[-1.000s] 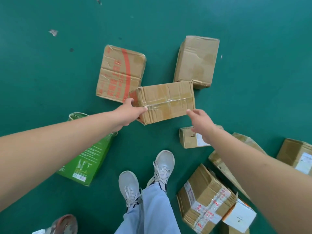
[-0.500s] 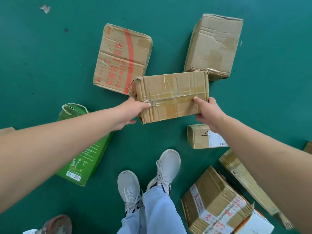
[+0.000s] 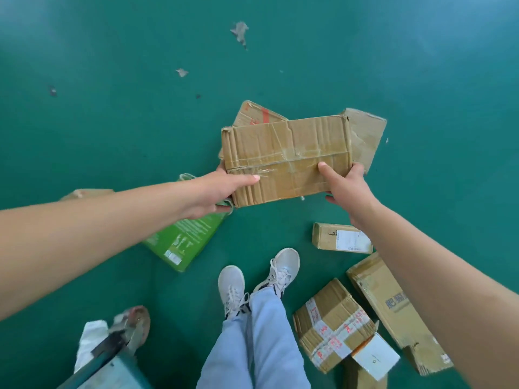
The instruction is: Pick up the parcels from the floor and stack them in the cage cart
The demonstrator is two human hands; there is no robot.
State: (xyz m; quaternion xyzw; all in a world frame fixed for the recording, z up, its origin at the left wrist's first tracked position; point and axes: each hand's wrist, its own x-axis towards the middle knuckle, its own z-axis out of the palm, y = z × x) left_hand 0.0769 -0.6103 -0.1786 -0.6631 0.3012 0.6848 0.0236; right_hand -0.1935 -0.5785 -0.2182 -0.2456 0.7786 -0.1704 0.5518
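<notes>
A taped brown cardboard parcel [image 3: 286,153] is off the green floor, held between both hands. My left hand [image 3: 219,189] grips its left end, thumb on top. My right hand [image 3: 348,186] grips its lower right corner, thumb on the top face. Behind it lie a red-printed box [image 3: 257,113] and a plain brown box [image 3: 365,133], both partly hidden. A green package [image 3: 182,242] lies under my left forearm. A corner of the cage cart [image 3: 112,363] with a castor wheel shows at the bottom left.
A small labelled box [image 3: 341,238] lies right of my white shoes [image 3: 283,268]. A box with red-printed tape [image 3: 332,324], a long brown box [image 3: 393,304] and a white box [image 3: 375,356] crowd the lower right. Another box edge [image 3: 84,193] peeks out at the left. Paper scraps dot the far floor.
The parcel has risen from the floor in both hands and now covers much of the two boxes behind it. The view has pulled back; the cart corner has come into sight.
</notes>
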